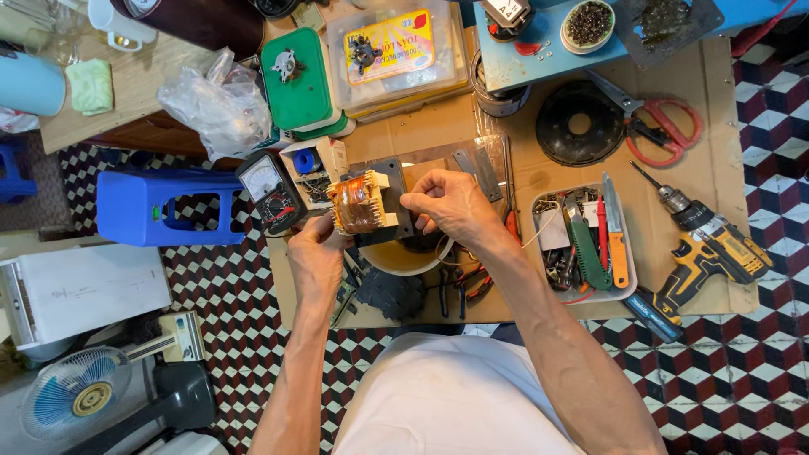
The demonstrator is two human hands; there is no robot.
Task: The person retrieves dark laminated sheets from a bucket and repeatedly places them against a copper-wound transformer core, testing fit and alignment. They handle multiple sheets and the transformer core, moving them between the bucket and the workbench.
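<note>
A small transformer (pixel 364 204) with copper-coloured windings, a cream bobbin and a dark laminated steel core is held up over a sheet of cardboard (pixel 539 278) on the floor. My left hand (pixel 318 248) grips it from below at the winding side. My right hand (pixel 451 205) pinches the dark core plates at its right edge, fingers closed on them. A round cream bowl (pixel 406 259) lies just beneath the transformer, partly hidden by my hands.
An analogue multimeter (pixel 270 190) lies left of the transformer. A white tray of hand tools (pixel 587 243), a yellow cordless drill (pixel 712 244), red-handled scissors (pixel 666 126), a black disc (pixel 580 123), pliers (pixel 468 286), a blue plastic stool (pixel 168 206) and plastic boxes (pixel 396 50) surround the cardboard.
</note>
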